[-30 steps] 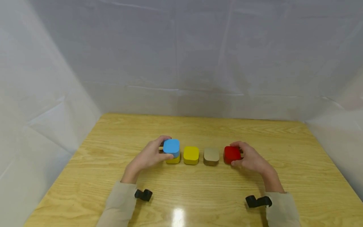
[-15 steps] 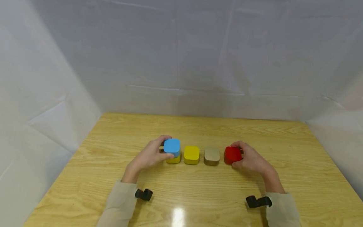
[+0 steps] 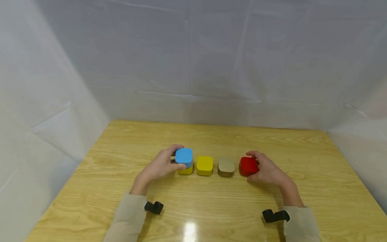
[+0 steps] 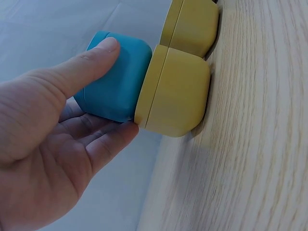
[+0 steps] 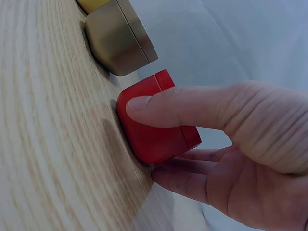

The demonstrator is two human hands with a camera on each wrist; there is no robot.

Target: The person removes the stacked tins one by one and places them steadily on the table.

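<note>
The fingers [image 4: 103, 50] of the left hand [image 3: 159, 165] are clamped on the blue block [image 3: 183, 157], thumb on its near side and the others curled behind it. The blue block sits stacked on a yellow block [image 3: 185, 170] at the left end of a row across the middle of the tabletop [image 3: 211, 208]. The fingers [image 5: 159, 105] of the right hand [image 3: 267, 171] are clamped on the red block [image 3: 248, 166] at the right end of that row, thumb in front, the rest wrapped round its far side.

The left wrist view shows what the head view hides: the blue block [image 4: 115, 77] lies flat against the top of the yellow block [image 4: 175, 91], slightly offset from it, and each yellow block has a seam running round its body. The right wrist view shows the red block [image 5: 154, 120] resting flat on the wood, with a similar seam near its top, and the thumb laid along its side.

All the blocks are squat, rounded squares with no clear long axis; their broad faces point up.

Between the two held blocks stand a second yellow block [image 3: 204, 165] and a tan block [image 3: 226, 166], each just beside its neighbour, with small gaps. Beige sleeves [image 3: 128, 215] carry black wrist mounts [image 3: 153, 207]. White sheeting [image 3: 193, 60] walls the tabletop on three sides.
</note>
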